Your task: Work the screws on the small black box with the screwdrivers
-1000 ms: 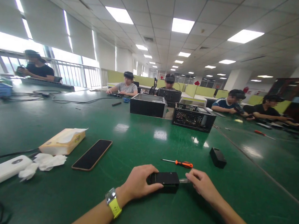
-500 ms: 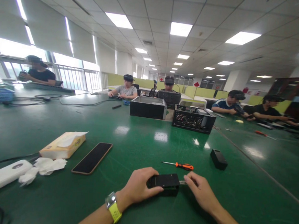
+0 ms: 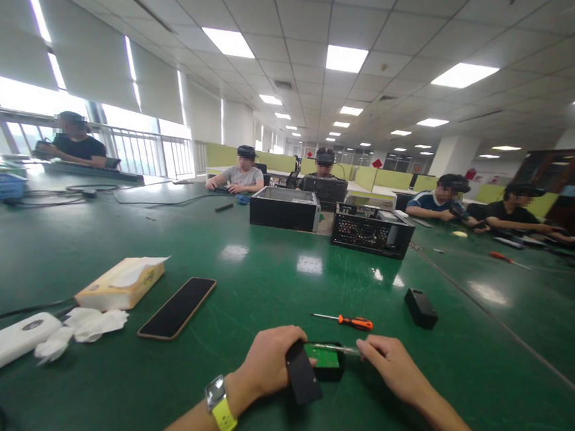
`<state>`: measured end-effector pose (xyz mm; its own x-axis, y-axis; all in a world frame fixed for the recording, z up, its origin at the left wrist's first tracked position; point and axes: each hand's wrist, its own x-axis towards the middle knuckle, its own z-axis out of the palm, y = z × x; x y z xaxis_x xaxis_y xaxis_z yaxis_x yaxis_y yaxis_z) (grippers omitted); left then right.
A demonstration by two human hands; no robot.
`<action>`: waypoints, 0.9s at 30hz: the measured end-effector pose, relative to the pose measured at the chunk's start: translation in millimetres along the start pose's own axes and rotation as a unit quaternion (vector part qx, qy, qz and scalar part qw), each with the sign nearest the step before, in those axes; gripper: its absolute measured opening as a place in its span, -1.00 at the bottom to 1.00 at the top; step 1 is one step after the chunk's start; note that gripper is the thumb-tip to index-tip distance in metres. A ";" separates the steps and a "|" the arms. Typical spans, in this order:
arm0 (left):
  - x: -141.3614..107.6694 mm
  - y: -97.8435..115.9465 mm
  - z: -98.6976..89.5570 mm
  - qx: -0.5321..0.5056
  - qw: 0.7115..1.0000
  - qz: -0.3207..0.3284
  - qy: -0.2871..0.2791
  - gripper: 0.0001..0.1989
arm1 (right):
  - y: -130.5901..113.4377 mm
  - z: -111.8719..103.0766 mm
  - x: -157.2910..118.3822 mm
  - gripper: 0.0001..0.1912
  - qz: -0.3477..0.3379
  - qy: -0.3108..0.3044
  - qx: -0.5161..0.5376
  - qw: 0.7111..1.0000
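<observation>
The left hand (image 3: pixel 272 360) curled round the case (image 3: pixel 331 373), seemingly to steady it, cover (image 3: pixel 303 377) tilted toward seven o'clock; the right hand (image 3: pixel 392 368), at three o'clock, pinched a slim tool (image 3: pixel 349 350).

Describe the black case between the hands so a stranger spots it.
Find the green table, then the left hand and right hand over it. The black case lies between them; unlike the black block farther right, its green board shows.

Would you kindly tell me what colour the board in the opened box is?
The board is bright green; it shows best in the head view.
</observation>
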<state>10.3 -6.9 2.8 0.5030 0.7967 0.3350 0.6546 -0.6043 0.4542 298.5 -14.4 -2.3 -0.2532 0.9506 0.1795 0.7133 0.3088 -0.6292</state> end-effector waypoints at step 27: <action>8.1 31.2 0.5 0.129 0.976 -0.165 -0.055 -0.52 | -58.3 29.3 -6.9 -0.78 -0.116 0.060 0.020 0.991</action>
<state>35.1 -19.3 19.3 0.2887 0.9513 0.1077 0.9048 -0.3079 0.2941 239.5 -39.9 10.9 -0.3268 0.8517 0.4096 0.6182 0.5204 -0.5890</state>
